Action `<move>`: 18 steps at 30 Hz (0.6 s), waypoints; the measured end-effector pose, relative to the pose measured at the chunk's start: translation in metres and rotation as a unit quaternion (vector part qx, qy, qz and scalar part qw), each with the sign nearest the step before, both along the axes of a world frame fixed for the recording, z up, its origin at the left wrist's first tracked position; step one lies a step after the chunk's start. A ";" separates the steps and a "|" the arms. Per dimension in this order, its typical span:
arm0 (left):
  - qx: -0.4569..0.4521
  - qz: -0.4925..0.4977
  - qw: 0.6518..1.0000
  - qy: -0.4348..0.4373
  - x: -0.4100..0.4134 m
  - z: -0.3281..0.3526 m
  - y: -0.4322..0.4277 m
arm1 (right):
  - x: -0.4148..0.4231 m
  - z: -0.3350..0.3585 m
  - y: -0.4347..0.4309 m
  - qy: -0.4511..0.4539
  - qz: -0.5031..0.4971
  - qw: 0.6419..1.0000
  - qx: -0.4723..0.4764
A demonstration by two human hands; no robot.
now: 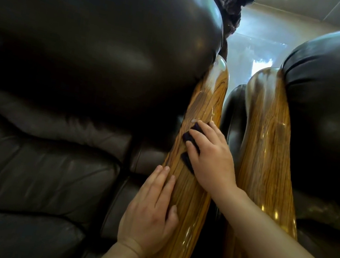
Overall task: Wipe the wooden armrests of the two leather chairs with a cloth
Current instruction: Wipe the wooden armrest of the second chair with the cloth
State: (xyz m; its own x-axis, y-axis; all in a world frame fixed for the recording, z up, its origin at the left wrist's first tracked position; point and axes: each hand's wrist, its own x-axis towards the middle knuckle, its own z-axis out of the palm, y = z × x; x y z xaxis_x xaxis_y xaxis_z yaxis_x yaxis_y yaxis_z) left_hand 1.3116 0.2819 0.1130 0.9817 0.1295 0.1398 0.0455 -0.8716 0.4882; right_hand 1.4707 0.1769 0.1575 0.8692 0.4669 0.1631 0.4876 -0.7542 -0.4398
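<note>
Two glossy wooden armrests run away from me side by side. The left armrest (206, 103) belongs to the dark leather chair on the left (65, 46). The right armrest (264, 127) belongs to the chair on the right (336, 108). My right hand (211, 156) presses a dark cloth (190, 137) flat on the middle of the left armrest; the cloth shows only between and beside the fingers. My left hand (151, 212) rests lower on the same armrest's left edge, fingers together, holding nothing.
A narrow dark gap (232, 121) separates the two armrests. The left chair's seat cushion (31, 172) fills the lower left. Behind the chairs stand a dark carved object (230, 0) and a bright shiny floor (253, 50).
</note>
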 end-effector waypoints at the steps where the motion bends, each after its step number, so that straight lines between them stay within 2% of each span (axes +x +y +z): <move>1: -0.002 -0.001 1.000 -0.002 0.000 0.000 0.000 | -0.004 0.001 -0.007 -0.008 0.023 1.000 -0.010; 4: -0.006 -0.001 1.000 -0.004 0.001 0.001 0.000 | -0.022 0.000 -0.032 -0.039 0.107 0.993 -0.037; 6: -0.005 -0.002 1.000 -0.004 0.001 0.000 0.001 | -0.023 -0.001 -0.040 -0.061 0.129 0.989 -0.048; 10: -0.002 -0.001 1.000 -0.003 0.002 -0.002 0.001 | 0.005 0.010 -0.008 -0.053 -0.007 0.998 0.013; 12: -0.002 -0.001 1.000 -0.004 0.002 -0.003 0.001 | 0.015 0.014 0.011 -0.040 -0.025 0.999 0.016; 15: -0.001 -0.004 1.000 -0.010 0.002 -0.004 0.001 | -0.005 0.005 0.009 -0.078 0.069 0.994 -0.041; 18: -0.002 -0.005 1.000 -0.017 0.002 -0.003 0.001 | -0.028 -0.004 -0.019 -0.100 0.145 0.984 -0.042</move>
State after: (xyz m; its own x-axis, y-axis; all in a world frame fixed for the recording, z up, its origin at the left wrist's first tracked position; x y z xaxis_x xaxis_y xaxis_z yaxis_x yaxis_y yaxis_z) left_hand 1.3139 0.2829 0.1104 0.9778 0.1201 0.1717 0.0202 -0.8695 0.4935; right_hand 1.4425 0.1578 0.1531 0.6521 0.7095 0.2672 0.7579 -0.6001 -0.2560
